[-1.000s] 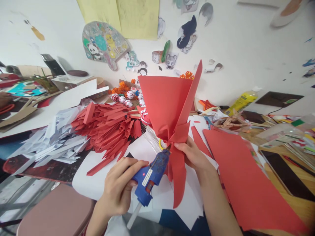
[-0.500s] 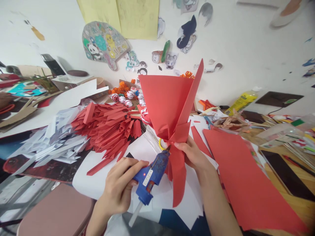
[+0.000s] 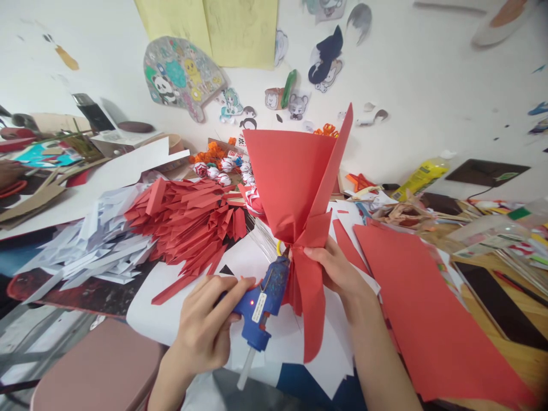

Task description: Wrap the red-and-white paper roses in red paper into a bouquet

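A blue glue gun (image 3: 262, 305) with a clear stick at its lower end is in my left hand (image 3: 209, 322). Its nozzle meets the pinched waist of a red paper wrap (image 3: 293, 182), beside a small yellow ring (image 3: 279, 248). My right hand (image 3: 336, 265) grips the wrap at that waist from the right, thumb in front. Above the hands the wrap flares into a cone; below, a red paper tail hangs down. What is inside the cone is hidden.
Red folded strips (image 3: 188, 220) and white strips (image 3: 103, 234) lie left. Red sheets (image 3: 428, 308) and a phone (image 3: 500, 302) are at right. Orange and white paper flowers (image 3: 222, 165) stand behind. A yellow bottle (image 3: 422, 177) leans near the wall. Part of another person's hand (image 3: 11, 174) shows far left.
The glue gun has tilted more upright, its nozzle shifting slightly left and up along the waist. My right hand and the wrap have barely moved.
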`<state>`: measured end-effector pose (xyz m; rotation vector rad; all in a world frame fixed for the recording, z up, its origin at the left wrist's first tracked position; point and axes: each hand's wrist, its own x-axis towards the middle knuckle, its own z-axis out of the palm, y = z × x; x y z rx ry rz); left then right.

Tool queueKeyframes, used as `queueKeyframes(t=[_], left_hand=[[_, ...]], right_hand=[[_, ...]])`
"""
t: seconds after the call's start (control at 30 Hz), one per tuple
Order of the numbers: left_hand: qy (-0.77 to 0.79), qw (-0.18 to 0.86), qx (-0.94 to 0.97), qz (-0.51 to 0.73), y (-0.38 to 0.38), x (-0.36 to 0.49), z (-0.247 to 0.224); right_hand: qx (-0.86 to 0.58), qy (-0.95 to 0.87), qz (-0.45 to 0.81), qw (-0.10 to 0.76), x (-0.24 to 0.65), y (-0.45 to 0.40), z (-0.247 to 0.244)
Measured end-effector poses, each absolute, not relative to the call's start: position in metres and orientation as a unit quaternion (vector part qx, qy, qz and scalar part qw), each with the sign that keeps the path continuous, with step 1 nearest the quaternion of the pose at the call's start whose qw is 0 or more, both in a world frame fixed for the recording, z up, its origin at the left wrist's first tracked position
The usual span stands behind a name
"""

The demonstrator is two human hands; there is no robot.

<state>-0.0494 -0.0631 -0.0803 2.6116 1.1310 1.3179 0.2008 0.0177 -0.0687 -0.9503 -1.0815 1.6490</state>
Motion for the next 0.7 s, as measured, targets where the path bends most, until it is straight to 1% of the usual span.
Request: queueKeyframes(t=[0.1,0.3,0.7], left_hand=[[0.359,-0.004,0.833,0.422,-0.066,-0.049,-0.078],[0.335,0.021,0.836,0.435,-0.065,-0.044,-0.074],[0.348,0.023,0.836,0.424,-0.061,-0.040,-0.074]], right_hand=[[-0.392,-0.446,0.663,0.456,0.201,0.018,-0.068],[-0.387,-0.449,0.667,0.452,0.201,0.017,-0.068],[-0.367,-0.445,0.681,0.452,0.199,0.016,-0.063]])
